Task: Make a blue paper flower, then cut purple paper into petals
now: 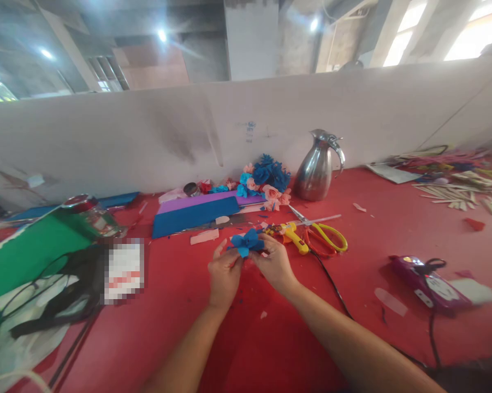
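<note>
A blue paper flower (pixel 247 242) is held up between my two hands above the red table. My left hand (pixel 225 273) pinches its lower left side, with one finger raised. From the other side, my right hand (pixel 275 264) grips the petals between thumb and fingers. Just beyond my right hand lie a yellow glue gun (pixel 295 238) and scissors with yellow and red handles (pixel 331 236). Behind the flower are blue paper sheets (pixel 196 215) over a purple sheet (pixel 180 202). Finished-looking paper flowers (pixel 270 177) in blue and pink are piled near the wall.
A steel jug (pixel 314 169) stands by the wall. At right lie a purple power strip (pixel 430 286) with cords and a heap of pale strips (pixel 446 195). On the left are a clear jar (pixel 92 215), a green panel (pixel 45 240) and a black bag (pixel 71 289).
</note>
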{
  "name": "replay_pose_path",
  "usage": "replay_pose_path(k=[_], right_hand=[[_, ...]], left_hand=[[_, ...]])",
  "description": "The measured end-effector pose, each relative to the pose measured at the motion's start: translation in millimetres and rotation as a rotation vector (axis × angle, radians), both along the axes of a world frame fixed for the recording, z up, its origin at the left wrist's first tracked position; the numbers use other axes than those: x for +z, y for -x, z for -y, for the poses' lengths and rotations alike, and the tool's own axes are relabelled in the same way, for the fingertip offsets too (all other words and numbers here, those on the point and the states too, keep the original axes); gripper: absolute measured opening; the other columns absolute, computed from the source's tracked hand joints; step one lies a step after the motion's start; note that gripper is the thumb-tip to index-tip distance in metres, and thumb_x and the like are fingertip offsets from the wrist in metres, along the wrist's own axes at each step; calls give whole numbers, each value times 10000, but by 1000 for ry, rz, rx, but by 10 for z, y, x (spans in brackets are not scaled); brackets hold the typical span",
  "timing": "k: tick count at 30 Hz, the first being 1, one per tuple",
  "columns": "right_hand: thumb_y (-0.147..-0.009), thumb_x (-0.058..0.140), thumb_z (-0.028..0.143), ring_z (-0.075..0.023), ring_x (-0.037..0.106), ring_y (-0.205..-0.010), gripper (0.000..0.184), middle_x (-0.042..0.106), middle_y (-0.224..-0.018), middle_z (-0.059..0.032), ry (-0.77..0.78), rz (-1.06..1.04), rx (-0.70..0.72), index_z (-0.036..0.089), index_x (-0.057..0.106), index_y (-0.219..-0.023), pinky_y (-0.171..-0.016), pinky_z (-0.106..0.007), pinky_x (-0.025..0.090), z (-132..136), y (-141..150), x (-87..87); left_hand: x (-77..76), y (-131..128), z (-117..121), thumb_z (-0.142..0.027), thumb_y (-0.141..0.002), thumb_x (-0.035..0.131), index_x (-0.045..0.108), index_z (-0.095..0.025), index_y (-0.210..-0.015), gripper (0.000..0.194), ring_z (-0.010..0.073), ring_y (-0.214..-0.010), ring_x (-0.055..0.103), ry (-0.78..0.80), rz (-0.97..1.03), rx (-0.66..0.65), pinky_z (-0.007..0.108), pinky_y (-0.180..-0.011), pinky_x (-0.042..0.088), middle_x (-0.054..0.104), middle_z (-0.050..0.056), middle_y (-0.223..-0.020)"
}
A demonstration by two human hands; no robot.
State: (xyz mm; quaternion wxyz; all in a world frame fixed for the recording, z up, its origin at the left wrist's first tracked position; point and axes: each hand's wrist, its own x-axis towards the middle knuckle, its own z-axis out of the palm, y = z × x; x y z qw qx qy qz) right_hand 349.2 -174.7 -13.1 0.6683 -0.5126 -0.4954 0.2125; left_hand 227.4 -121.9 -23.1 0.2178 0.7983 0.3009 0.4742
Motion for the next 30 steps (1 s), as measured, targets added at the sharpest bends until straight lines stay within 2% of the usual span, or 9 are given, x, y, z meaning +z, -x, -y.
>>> replay_pose_path(k=[4, 6, 11, 17, 23, 30], right_hand=[[-765, 646, 228, -177, 620, -774, 89, 661, -810, -44, 14, 48, -16, 204, 718, -719, -673, -262, 499, 17, 22, 24], [-768, 635, 223, -168, 609, -751, 89, 652, -813, -45, 32, 58, -23, 206, 723, -758, -632, -248, 488, 34, 35, 38], [-754, 618, 194, -157, 597, -721, 97, 648, -806, -38, 8, 54, -41, 209, 713, -742, -607, -241, 476, 47, 52, 43], [-752, 610, 177, -152, 597, -706, 118, 650, -779, -27, -12, 62, -72, 216, 718, -725, -588, -232, 474, 33, 57, 6], [-774, 588, 147, -147, 622, -705, 173, 658, -779, -33, -76, 118, -174, 211, 724, -689, -619, -239, 501, 53, 99, -35], [-817, 600, 161, -164, 663, -808, 176, 699, -931, -52, -61, 134, -175, 230, 744, -892, -698, -261, 543, 39, 148, -89]], left_hand=[[8, -1, -27, -185, -787, 537, 627, -223, -532, 273, 116, -486, 473, 77, 38, 37, 311, -716, 489, 537, -57, -491], [6, 3, -41, -182, -774, 539, 642, -222, -534, 264, 113, -481, 450, 129, 63, 52, 296, -676, 482, 511, -61, -474], [-2, -9, -16, -233, -748, 578, 706, -230, -599, 197, 134, -539, 500, 254, 112, 18, 304, -701, 474, 577, -41, -526], [19, -47, 29, -253, -712, 610, 750, -223, -670, 149, 186, -719, 580, 432, 196, -33, 296, -721, 465, 654, -15, -648], [-58, -38, -5, -272, -672, 671, 716, -200, -576, 128, 185, -691, 578, 558, 232, -26, 273, -651, 461, 620, -23, -556], [-114, -45, -51, -315, -694, 677, 776, -208, -772, 166, 177, -693, 610, 655, 309, -45, 291, -697, 483, 703, -14, -689]])
